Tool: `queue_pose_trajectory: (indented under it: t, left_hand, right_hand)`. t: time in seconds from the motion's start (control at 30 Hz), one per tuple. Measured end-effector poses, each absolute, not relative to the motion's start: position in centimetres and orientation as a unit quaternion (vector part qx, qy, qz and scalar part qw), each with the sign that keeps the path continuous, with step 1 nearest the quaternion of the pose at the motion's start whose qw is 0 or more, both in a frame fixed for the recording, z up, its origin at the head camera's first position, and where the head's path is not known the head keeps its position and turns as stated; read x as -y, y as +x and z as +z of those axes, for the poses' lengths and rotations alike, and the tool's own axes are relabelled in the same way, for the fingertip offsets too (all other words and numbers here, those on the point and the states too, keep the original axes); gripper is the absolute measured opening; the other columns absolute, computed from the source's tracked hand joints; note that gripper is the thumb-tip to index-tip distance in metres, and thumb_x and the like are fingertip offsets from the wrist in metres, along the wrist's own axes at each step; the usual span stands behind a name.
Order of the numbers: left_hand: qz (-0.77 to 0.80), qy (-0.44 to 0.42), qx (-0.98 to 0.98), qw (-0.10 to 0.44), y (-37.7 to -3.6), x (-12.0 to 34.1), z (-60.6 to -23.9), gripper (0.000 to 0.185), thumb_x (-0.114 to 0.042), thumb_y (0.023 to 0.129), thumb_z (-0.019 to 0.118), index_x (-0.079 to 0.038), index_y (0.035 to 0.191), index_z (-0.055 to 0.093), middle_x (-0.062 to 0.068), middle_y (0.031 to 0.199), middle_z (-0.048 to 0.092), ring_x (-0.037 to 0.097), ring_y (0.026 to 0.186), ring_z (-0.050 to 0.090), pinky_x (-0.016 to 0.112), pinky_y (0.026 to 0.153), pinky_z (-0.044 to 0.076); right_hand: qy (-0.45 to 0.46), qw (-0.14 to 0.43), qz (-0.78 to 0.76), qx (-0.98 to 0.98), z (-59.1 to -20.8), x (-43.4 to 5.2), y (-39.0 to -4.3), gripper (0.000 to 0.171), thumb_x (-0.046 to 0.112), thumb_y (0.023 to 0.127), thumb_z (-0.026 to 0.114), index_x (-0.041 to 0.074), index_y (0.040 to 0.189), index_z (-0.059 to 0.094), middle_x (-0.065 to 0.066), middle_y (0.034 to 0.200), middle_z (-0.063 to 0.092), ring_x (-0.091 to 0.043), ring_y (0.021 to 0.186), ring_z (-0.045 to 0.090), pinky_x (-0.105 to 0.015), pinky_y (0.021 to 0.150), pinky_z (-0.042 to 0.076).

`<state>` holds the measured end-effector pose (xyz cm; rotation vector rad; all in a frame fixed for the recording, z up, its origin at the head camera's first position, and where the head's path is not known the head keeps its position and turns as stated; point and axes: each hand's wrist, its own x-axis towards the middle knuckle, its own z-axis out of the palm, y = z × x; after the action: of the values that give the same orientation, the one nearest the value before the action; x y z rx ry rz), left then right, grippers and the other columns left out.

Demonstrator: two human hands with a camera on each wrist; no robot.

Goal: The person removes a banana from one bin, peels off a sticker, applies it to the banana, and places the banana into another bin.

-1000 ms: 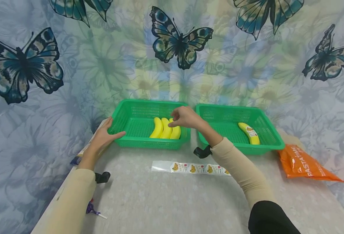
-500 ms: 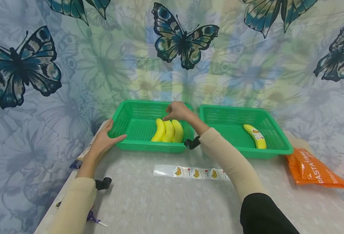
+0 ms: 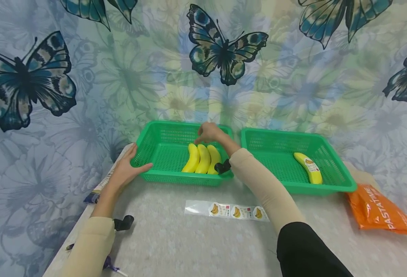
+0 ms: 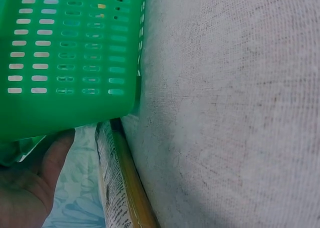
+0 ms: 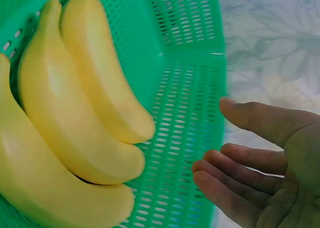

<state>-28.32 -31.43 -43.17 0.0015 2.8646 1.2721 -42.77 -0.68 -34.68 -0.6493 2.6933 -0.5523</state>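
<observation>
Three yellow bananas (image 3: 202, 159) lie side by side in the right half of the left green basket (image 3: 179, 178). My right hand (image 3: 209, 132) hovers over their far ends. In the right wrist view, that hand (image 5: 260, 163) has its thumb and fingers spread apart, holding nothing, off the banana tips. My left hand (image 3: 124, 169) rests against the basket's left end, its thumb stretched along the near corner. The left wrist view has the thumb (image 4: 57, 158) at the basket's rim; the other fingers are mostly hidden. One banana with a sticker (image 3: 309, 168) lies in the right green basket (image 3: 328, 188).
A strip of banana stickers (image 3: 236, 211) lies in front of the baskets, partly under the right sleeve. An orange bag (image 3: 380, 209) sits at the far right. Another package (image 3: 101, 188) stands by the left table edge, and a purple-wrapped lollipop (image 3: 109, 263) lies beside my left sleeve.
My right hand has moved left and back over the bananas' far ends. The left hand stays at the basket. The head view has shifted, so everything sits slightly lower and farther right.
</observation>
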Motion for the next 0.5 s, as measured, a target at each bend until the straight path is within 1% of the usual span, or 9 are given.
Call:
queue_pose_trajectory:
  t: [0.07, 0.13, 0.17, 0.23, 0.27, 0.3, 0.37, 0.4, 0.5]
  left_hand:
    - [0.401, 0.002, -0.916, 0.003, -28.3, 31.4, -43.2, 0.106, -0.063, 0.083, 0.065, -0.029, 0.156, -0.003, -0.002, 0.166, -0.009, 0.044, 0.150, -0.002, 0.077, 0.109, 0.010]
    - [0.396, 0.002, -0.918, 0.001, -28.2, 31.4, -43.2, 0.107, -0.063, 0.083, 0.065, -0.028, 0.156, -0.003, -0.001, 0.166, -0.008, 0.044, 0.150, -0.001, 0.078, 0.109, 0.010]
    - [0.395, 0.002, -0.919, 0.001, -28.2, 31.3, -43.2, 0.107, -0.063, 0.083, 0.065, -0.028, 0.157, -0.003, -0.001, 0.166, -0.008, 0.044, 0.150, -0.001, 0.078, 0.109, 0.010]
    - [0.393, 0.002, -0.919, -0.002, -28.2, 31.3, -43.1, 0.106, -0.061, 0.084, 0.065, -0.027, 0.157, -0.004, -0.001, 0.166, -0.009, 0.044, 0.150, -0.001, 0.077, 0.109, 0.012]
    - [0.393, 0.002, -0.920, -0.002, -28.2, 31.4, -43.1, 0.106, -0.061, 0.084, 0.065, -0.027, 0.157, -0.004, -0.001, 0.166, -0.009, 0.044, 0.150, 0.000, 0.076, 0.109, 0.014]
    - [0.392, 0.002, -0.920, -0.001, -28.2, 31.4, -43.0, 0.105, -0.060, 0.084, 0.065, -0.027, 0.157, -0.004, -0.002, 0.166, -0.009, 0.044, 0.150, 0.000, 0.076, 0.109, 0.016]
    - [0.391, 0.002, -0.920, -0.001, -28.2, 31.3, -43.0, 0.105, -0.060, 0.085, 0.066, -0.027, 0.157, -0.004, -0.003, 0.165, -0.009, 0.043, 0.150, 0.000, 0.075, 0.109, 0.016]
    - [0.391, 0.002, -0.920, -0.002, -28.3, 31.3, -43.1, 0.105, -0.059, 0.085, 0.066, -0.027, 0.157, -0.003, -0.003, 0.165, -0.009, 0.043, 0.151, 0.000, 0.075, 0.109, 0.017]
    - [0.393, 0.000, -0.920, -0.004, -28.4, 31.3, -43.2, 0.105, -0.060, 0.084, 0.066, -0.028, 0.157, -0.003, -0.004, 0.165, -0.008, 0.042, 0.151, 0.001, 0.074, 0.110, 0.017]
  right_hand:
    - [-0.225, 0.164, -0.188, -0.942, -35.5, 1.0, -43.1, 0.050, 0.031, 0.088, 0.073, -0.001, 0.125, 0.064, -0.017, 0.117, 0.069, -0.030, 0.099, 0.070, -0.031, 0.082, 0.058]
    - [-0.227, 0.166, -0.180, -0.943, -36.2, 1.3, -43.4, 0.043, 0.031, 0.088, 0.073, -0.003, 0.113, 0.069, -0.018, 0.103, 0.071, -0.032, 0.096, 0.071, -0.032, 0.079, 0.058]
    - [-0.226, 0.164, -0.178, -0.944, -36.5, 1.5, -43.5, 0.040, 0.031, 0.087, 0.073, -0.002, 0.109, 0.070, -0.015, 0.098, 0.071, -0.032, 0.095, 0.071, -0.033, 0.078, 0.059]
    - [-0.221, 0.165, -0.178, -0.944, -37.0, 1.8, -43.8, 0.034, 0.030, 0.087, 0.074, -0.002, 0.098, 0.071, -0.010, 0.079, 0.065, -0.033, 0.093, 0.071, -0.037, 0.079, 0.059]
    - [-0.218, 0.165, -0.178, -0.945, -37.2, 2.0, -43.9, 0.032, 0.029, 0.087, 0.074, -0.001, 0.096, 0.071, -0.007, 0.075, 0.062, -0.033, 0.092, 0.071, -0.038, 0.080, 0.059]
    - [-0.217, 0.167, -0.172, -0.946, -37.4, 2.1, -44.1, 0.032, 0.030, 0.087, 0.074, -0.001, 0.090, 0.069, -0.005, 0.069, 0.057, -0.034, 0.092, 0.071, -0.039, 0.081, 0.059]
    - [-0.207, 0.173, -0.170, -0.948, -37.8, 2.4, -44.4, 0.028, 0.030, 0.086, 0.075, 0.002, 0.089, 0.069, -0.001, 0.070, 0.056, -0.032, 0.092, 0.071, -0.040, 0.082, 0.060]
    - [-0.204, 0.178, -0.167, -0.948, -38.0, 2.5, -44.6, 0.028, 0.030, 0.086, 0.075, 0.003, 0.086, 0.067, -0.002, 0.070, 0.057, -0.032, 0.091, 0.071, -0.039, 0.082, 0.060]
    - [-0.191, 0.197, -0.152, -0.949, -38.6, 3.0, -44.9, 0.028, 0.032, 0.086, 0.075, 0.007, 0.085, 0.062, -0.004, 0.074, 0.059, -0.027, 0.087, 0.072, -0.034, 0.077, 0.061]
